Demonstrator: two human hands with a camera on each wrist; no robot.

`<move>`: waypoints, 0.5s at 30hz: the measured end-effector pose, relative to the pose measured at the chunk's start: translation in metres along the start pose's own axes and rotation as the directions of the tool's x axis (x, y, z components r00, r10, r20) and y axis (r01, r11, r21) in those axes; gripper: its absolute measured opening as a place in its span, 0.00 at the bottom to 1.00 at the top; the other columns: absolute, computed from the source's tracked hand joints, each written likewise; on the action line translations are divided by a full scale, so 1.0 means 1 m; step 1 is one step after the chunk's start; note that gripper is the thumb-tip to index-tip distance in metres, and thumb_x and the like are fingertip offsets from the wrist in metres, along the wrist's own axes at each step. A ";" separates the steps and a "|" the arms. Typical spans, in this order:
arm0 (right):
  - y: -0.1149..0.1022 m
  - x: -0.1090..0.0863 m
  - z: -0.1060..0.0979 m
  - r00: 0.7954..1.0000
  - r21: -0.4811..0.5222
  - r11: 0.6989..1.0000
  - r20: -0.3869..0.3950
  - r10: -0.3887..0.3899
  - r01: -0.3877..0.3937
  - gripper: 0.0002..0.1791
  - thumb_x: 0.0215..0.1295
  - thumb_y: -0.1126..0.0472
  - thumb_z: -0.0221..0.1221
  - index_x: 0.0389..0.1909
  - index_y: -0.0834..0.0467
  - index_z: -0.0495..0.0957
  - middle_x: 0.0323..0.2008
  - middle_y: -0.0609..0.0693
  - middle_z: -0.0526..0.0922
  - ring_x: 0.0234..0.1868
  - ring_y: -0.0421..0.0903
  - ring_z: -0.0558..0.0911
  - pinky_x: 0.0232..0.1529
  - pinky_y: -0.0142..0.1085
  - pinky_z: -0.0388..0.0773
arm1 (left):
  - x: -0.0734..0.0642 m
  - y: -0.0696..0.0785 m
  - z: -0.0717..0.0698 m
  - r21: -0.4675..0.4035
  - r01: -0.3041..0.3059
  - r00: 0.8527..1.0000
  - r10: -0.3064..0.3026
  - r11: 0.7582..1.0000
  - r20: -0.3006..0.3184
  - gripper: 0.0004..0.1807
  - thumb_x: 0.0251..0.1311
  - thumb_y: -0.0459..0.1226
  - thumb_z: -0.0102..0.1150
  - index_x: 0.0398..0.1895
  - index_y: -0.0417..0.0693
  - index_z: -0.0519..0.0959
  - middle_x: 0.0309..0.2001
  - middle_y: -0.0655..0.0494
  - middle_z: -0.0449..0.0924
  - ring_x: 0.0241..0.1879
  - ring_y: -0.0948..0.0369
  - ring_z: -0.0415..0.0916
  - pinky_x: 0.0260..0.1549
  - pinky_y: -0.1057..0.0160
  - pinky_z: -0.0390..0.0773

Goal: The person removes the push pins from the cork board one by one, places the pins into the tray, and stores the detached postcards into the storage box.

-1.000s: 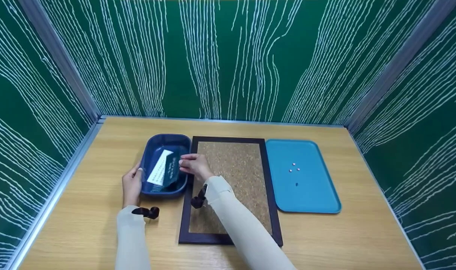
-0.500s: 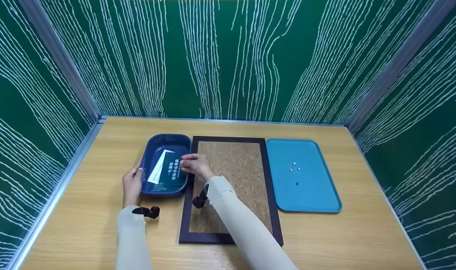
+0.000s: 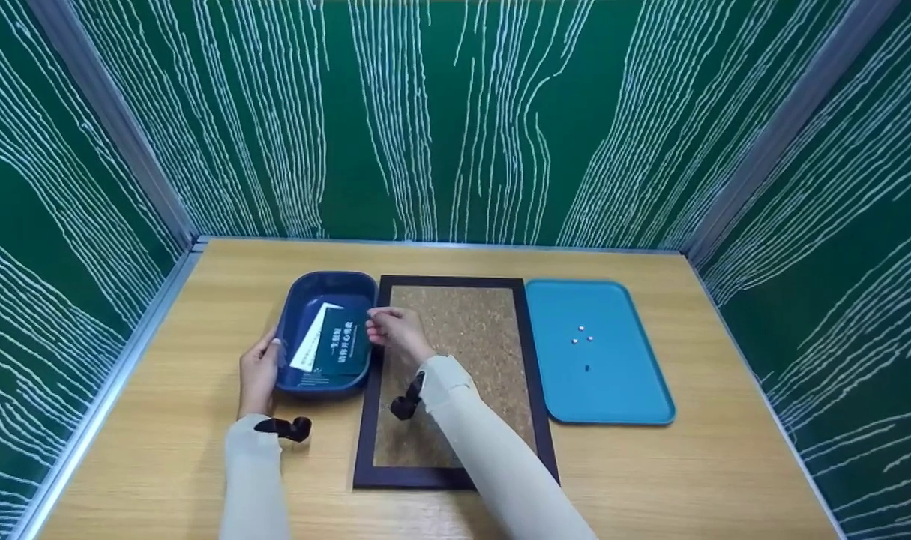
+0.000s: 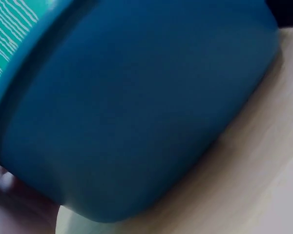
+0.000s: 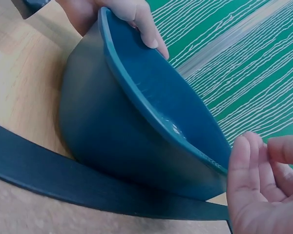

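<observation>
My left hand (image 3: 259, 375) grips the left side of a deep navy plastic basin (image 3: 294, 304), with the thumb over the rim. Inside the basin lies a dark green card (image 3: 343, 341) with white lettering, overlapping a white printed card (image 3: 311, 341). At the basin's right rim is my right hand (image 3: 399, 330), its fingers loosely bent with nothing visible between them. In the right wrist view, this hand's fingertips and thumb come close together beside the basin (image 5: 122, 131); the cards are hidden there. The basin's outer wall (image 4: 136, 97) fills most of the left wrist view.
A cork board (image 3: 455, 322) with a dark frame lies right of the basin, under the right forearm. Beyond it sits a turquoise tray (image 3: 612, 397) bearing several tiny pieces (image 3: 581, 328), pale ones and a dark one. Green, white-lined walls (image 3: 485, 150) enclose the wooden table (image 3: 687, 480).
The dark green card has gone from tilted in my right fingers to lying in the basin. My right hand has let go and drawn slightly right. The left hand keeps its grip.
</observation>
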State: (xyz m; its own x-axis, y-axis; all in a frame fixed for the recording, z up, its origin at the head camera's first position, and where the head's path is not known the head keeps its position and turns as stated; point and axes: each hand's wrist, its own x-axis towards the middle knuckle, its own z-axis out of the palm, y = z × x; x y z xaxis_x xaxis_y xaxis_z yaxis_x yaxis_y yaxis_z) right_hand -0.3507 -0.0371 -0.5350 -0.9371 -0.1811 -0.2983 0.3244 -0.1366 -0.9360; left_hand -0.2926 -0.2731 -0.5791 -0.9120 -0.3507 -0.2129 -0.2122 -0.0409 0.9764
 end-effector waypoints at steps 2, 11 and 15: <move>-0.001 -0.001 -0.004 1.000 -0.035 0.999 0.012 -0.007 0.008 0.14 0.68 0.62 0.56 0.49 0.65 0.80 0.29 0.51 0.82 0.27 0.40 0.81 0.36 0.31 0.83 | 0.001 0.001 -0.002 0.007 0.018 1.000 -0.018 1.000 0.018 0.25 0.75 0.40 0.39 0.73 0.53 0.59 0.76 0.54 0.51 0.74 0.58 0.49 0.73 0.58 0.54; -0.005 0.002 -0.040 0.989 -0.141 0.980 0.062 -0.135 0.142 0.13 0.67 0.60 0.57 0.46 0.64 0.81 0.31 0.53 0.83 0.29 0.43 0.83 0.43 0.43 0.84 | 0.006 0.018 -0.011 0.283 -0.034 0.996 0.008 0.958 0.091 0.28 0.75 0.40 0.34 0.75 0.41 0.52 0.75 0.41 0.48 0.75 0.47 0.46 0.73 0.52 0.52; -0.017 0.001 -0.061 0.989 -0.169 0.976 0.058 -0.133 0.141 0.13 0.68 0.63 0.55 0.47 0.66 0.80 0.32 0.55 0.84 0.29 0.44 0.83 0.43 0.42 0.84 | 0.004 0.032 -0.006 0.458 -0.113 0.993 0.083 0.882 0.085 0.32 0.75 0.46 0.29 0.76 0.39 0.44 0.76 0.39 0.43 0.75 0.45 0.42 0.74 0.50 0.46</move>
State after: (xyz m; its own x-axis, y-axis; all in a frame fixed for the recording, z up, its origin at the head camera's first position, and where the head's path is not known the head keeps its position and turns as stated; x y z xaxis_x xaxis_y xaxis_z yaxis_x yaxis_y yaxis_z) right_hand -0.3651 0.0248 -0.5308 -0.9628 -0.2175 -0.1603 0.1629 0.0060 -0.9866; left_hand -0.3011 -0.2812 -0.5486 -0.9530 -0.2721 -0.1331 -0.2445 0.4317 0.8682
